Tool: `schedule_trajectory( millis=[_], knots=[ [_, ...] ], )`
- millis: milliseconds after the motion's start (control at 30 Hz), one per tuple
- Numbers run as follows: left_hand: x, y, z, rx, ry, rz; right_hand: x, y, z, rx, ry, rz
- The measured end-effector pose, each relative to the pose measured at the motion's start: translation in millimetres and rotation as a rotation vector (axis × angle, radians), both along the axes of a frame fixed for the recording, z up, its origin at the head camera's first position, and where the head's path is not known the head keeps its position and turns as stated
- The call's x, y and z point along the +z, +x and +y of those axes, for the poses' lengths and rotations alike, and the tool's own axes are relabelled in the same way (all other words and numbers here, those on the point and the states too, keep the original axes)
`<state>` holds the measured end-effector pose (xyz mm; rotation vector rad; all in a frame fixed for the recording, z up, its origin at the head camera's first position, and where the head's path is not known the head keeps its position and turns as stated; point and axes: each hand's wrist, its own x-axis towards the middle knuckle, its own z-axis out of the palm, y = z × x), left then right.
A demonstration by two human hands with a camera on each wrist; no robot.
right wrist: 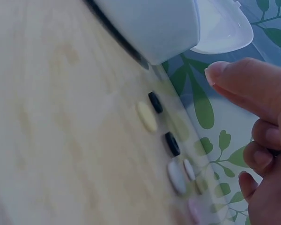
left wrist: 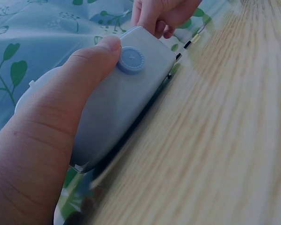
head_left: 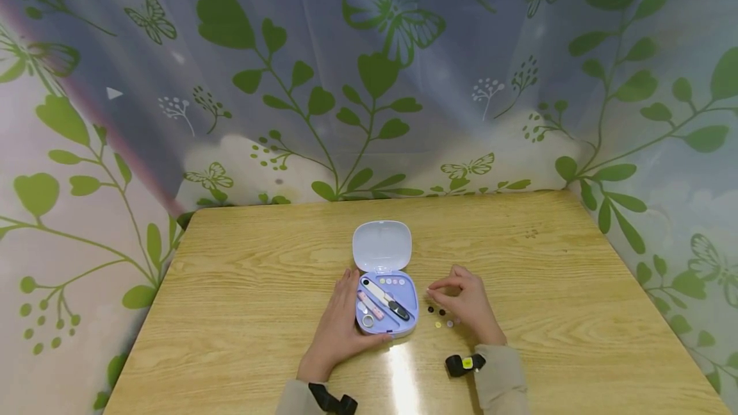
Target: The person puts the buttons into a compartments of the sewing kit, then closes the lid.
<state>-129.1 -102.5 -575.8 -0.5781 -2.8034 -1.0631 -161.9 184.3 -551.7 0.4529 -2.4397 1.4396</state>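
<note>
A lilac sewing kit box (head_left: pixel 407 323) lies open on the table, its pale lid (head_left: pixel 382 246) tipped back. My left hand (head_left: pixel 338 324) grips it, fingers along the left side and thumb at the front by a round ridged knob (left wrist: pixel 131 60). Inside are a black-handled tool (head_left: pixel 398 310), a pink patterned strip (head_left: pixel 371 306), a silver ring (head_left: pixel 368 321) and a row of small buttons (head_left: pixel 392 282). Just right of the box, my right hand (head_left: pixel 466 300) brings thumb and forefinger together; whether something is between their tips is hidden. Black buttons (right wrist: pixel 172 144) and a yellow button (right wrist: pixel 147 116) lie below that hand.
White buttons (right wrist: pixel 176 177) and a pink button (right wrist: pixel 194 210) lie near the black ones on the wood-grain table (head_left: pixel 259 261). A leaf-and-butterfly curtain (head_left: pixel 323 114) hangs behind the table and along both sides. Each wrist wears a black camera mount (head_left: pixel 461 364).
</note>
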Motion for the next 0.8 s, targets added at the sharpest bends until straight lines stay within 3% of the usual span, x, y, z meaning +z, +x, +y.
schedule_trajectory(
  millis=[300, 600, 800],
  knots=[
    [-2.1, -1.1, 0.5, -0.005, 0.005, 0.037, 5.8, -4.7, -6.2, 0.004, 0.005, 0.017],
    [-5.2, -2.2, -0.1, -0.009, -0.002, 0.050, 6.9, -9.7, -17.5, 0.050, -0.017, 0.103],
    [-4.0, -2.1, 0.2, -0.011, -0.007, 0.060, 7.8, -12.4, -28.7, 0.090, 0.019, 0.083]
  ],
)
